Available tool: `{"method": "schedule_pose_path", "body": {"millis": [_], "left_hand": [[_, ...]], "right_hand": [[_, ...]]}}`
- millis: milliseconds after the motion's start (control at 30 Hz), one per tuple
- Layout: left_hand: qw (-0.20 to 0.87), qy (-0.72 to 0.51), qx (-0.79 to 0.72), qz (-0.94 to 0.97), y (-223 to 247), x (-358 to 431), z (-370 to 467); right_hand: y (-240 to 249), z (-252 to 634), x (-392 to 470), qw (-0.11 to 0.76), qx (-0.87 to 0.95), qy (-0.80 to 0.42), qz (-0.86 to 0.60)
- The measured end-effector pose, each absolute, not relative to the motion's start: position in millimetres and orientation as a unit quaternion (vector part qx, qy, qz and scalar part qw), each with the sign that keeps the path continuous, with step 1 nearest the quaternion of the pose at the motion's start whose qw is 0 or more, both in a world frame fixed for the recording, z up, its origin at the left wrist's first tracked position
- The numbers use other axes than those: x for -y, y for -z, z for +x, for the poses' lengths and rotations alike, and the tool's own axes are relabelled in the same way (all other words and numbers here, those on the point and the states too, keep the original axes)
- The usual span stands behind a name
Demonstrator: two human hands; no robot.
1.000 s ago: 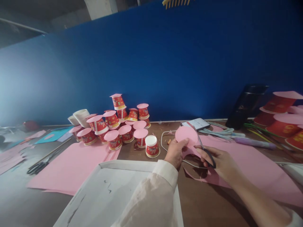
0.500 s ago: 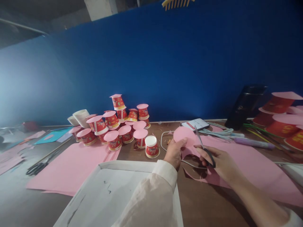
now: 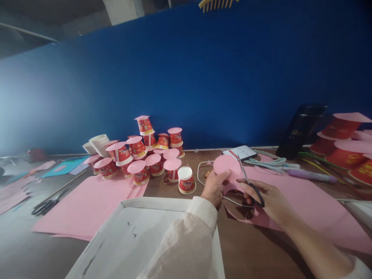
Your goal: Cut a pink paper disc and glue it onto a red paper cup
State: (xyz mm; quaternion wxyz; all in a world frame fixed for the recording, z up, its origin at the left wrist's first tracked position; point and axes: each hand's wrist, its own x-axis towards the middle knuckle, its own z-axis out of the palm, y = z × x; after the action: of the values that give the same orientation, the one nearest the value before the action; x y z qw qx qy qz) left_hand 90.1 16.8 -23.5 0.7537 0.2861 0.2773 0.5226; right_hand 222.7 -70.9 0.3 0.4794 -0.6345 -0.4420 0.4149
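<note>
Paper (image 3: 225, 166), pink, round-edged, held above desk (image 3: 241, 252) in left grip (image 3: 215, 186), thumb pressed on it. Right grip (image 3: 269, 199) clasped round scissors (image 3: 245, 177), blades at paper's right edge. Phone (image 3: 246, 151) beyond. Pink sheet (image 3: 308, 209) lies to right. Upturned white-based cup (image 3: 186, 183) left of hands; farther left, red cups (image 3: 140, 178) stacked upside down, pink discs (image 3: 136, 167) on top.

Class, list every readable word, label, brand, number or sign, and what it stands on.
No text can be read.
Smartphone screen: lines too small.
Central red paper cups: printing too small.
Red cups at right: yellow characters, blurred.
Black bottle: faint mark, unreadable.
White tray: dark strokes, no word.
Pink paper disc, scissors: no lettering visible.
</note>
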Motion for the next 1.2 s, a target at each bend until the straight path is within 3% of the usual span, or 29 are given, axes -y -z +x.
{"method": "schedule_pose_path", "body": {"millis": [1200], "left_hand": [[0.762,-0.516,-0.264,0.289,24.1,-16.5,90.7]], "right_hand": [[-1.7,222.4,71.3,0.485,0.438,-0.403,-0.640]]}}
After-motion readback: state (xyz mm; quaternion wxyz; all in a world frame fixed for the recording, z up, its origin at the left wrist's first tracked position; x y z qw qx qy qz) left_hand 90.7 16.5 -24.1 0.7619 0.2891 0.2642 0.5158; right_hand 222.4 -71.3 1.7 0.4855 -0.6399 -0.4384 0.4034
